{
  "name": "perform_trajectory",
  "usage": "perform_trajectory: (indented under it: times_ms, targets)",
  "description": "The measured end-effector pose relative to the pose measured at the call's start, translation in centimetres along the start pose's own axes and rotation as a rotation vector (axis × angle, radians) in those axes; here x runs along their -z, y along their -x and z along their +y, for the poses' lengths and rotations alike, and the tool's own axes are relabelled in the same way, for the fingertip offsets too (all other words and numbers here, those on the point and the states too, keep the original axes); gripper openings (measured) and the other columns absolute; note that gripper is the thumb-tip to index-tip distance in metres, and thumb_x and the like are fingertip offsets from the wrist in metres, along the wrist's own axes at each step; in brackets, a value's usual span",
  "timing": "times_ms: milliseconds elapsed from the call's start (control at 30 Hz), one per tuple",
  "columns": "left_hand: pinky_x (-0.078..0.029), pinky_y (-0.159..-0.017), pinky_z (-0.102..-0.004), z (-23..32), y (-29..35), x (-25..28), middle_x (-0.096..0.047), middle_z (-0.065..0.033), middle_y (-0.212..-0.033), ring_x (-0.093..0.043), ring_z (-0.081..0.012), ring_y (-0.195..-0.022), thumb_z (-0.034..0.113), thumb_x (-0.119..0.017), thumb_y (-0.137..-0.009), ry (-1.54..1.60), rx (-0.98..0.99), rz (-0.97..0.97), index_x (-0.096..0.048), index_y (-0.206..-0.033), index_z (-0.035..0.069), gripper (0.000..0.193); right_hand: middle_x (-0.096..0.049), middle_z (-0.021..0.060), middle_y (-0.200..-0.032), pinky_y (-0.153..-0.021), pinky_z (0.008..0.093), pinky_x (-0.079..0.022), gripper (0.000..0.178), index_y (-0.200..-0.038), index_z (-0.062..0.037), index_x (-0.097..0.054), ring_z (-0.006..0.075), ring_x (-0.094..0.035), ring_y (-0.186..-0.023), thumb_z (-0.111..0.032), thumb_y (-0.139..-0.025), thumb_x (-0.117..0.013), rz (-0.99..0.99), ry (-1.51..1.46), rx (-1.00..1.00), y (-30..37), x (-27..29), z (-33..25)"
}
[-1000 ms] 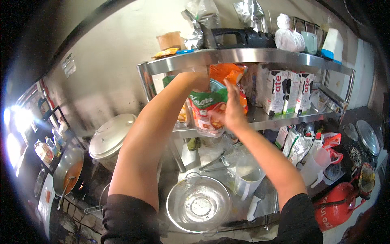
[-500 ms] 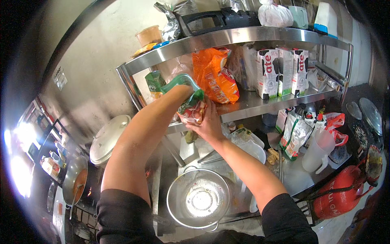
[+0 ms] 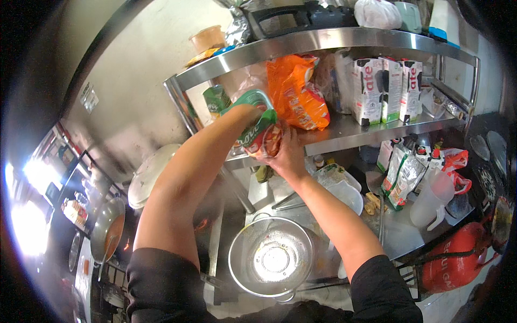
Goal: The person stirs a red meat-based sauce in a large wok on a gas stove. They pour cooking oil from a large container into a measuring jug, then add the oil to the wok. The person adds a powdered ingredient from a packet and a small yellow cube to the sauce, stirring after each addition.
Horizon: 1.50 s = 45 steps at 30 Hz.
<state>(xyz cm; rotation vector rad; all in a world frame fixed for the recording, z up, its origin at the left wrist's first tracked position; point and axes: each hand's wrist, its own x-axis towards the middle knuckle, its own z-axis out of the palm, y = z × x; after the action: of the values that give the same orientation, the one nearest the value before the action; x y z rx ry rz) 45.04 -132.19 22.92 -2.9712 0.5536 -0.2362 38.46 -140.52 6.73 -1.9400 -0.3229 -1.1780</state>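
Note:
My right hand (image 3: 288, 153) is wrapped round the right side of a green and red printed pouch (image 3: 259, 134), holding it up at the shelf's front edge. My left forearm (image 3: 207, 153) reaches up to the pouch's greenish open mouth. The left hand itself has gone inside, so its fingers are hidden. Below my arms stands a wide metal colander or pot (image 3: 271, 259) with loop handles; its shiny inside faces up. Behind the pouch, an orange bag (image 3: 298, 94) sits on the shelf.
Milk cartons (image 3: 368, 92) stand on the steel shelf (image 3: 344, 132). A clear jug (image 3: 432, 202), a foil pouch (image 3: 403, 177) and a ladle lie on the right counter, near a red gas cylinder (image 3: 453, 261). At left are a wok (image 3: 107, 229) of reddish sauce and a large lid (image 3: 151, 175).
The view has shifted, so the surroundings sit slightly further right. The pouch has turned somewhat, showing more of its printed front. My left hand stays inside it and my right hand keeps its hold.

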Motion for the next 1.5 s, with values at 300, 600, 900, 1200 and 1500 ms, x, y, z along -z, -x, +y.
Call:
perform_trajectory:
  times_ms: [300, 600, 900, 1200, 1500]
  targets:
    - [-0.052, -0.061, -0.0344, 0.0, -0.1, 0.1, -0.067, -0.015, -0.082, -0.063, -0.0199, -0.069, 0.025, -0.054, -0.088, -0.141, -0.06, 0.012, -0.069, -0.094, 0.005, 0.026, -0.053, 0.0228, -0.109, -0.079, 0.0493, -0.046, 0.09, -0.119, 0.0017, -0.046, 0.0403, -0.054, -0.098, -0.062, -0.061, -0.074, 0.08, 0.027, 0.12, -0.4, -0.1, -0.2]
    - [-0.052, -0.057, -0.0333, 0.1, -0.2, 2.3, -0.067, -0.0146, -0.079, -0.062, -0.0186, -0.065, 0.025, -0.054, -0.09, -0.237, -0.102, -0.076, -0.068, -0.093, 0.004, 0.025, -0.049, 0.0236, -0.115, -0.086, 0.0461, -0.046, 0.104, -0.131, 0.0002, -0.034, 0.0407, -0.052, -0.105, -0.029, -0.048, -0.089, 0.023, 0.001, -0.047, -0.2, -0.7, 0.3]
    - [-0.047, -0.053, -0.0251, -5.4, 5.6, 8.9, -0.063, -0.0023, -0.073, -0.057, -0.0094, -0.059, 0.028, -0.06, -0.09, 0.525, -0.157, 0.219, -0.068, -0.096, 0.006, 0.025, -0.048, 0.0248, -0.118, -0.088, 0.0476, -0.042, 0.101, -0.129, 0.0005, -0.036, 0.0416, -0.05, -0.106, -0.04, -0.052, -0.086, 0.107, 0.157, -0.104, -2.6, -3.3, 0.9]
    - [-0.046, -0.053, -0.023, -8.2, 23.6, -0.9, -0.06, -0.0028, -0.081, -0.058, -0.0113, -0.065, 0.034, -0.063, -0.088, 1.386, 0.019, 0.084, -0.062, -0.111, 0.003, 0.039, -0.044, 0.0258, -0.129, -0.099, 0.0474, -0.036, 0.104, -0.131, 0.0009, -0.033, 0.0435, -0.043, -0.119, -0.038, -0.051, -0.088, 0.089, 0.226, -0.285, -4.0, -5.7, 2.5]
    - [-0.044, -0.054, -0.0204, -12.9, 50.9, -9.9, -0.059, 0.0017, -0.076, -0.058, -0.007, -0.066, 0.031, -0.059, -0.092, 1.651, 0.51, 0.119, -0.062, -0.109, 0.002, 0.033, -0.047, 0.0087, -0.122, -0.092, 0.0307, -0.038, 0.051, -0.124, -0.0041, -0.045, 0.0173, -0.044, -0.109, -0.016, -0.081, -0.07, 0.101, -0.874, -0.212, 9.4, -3.1, -18.2]
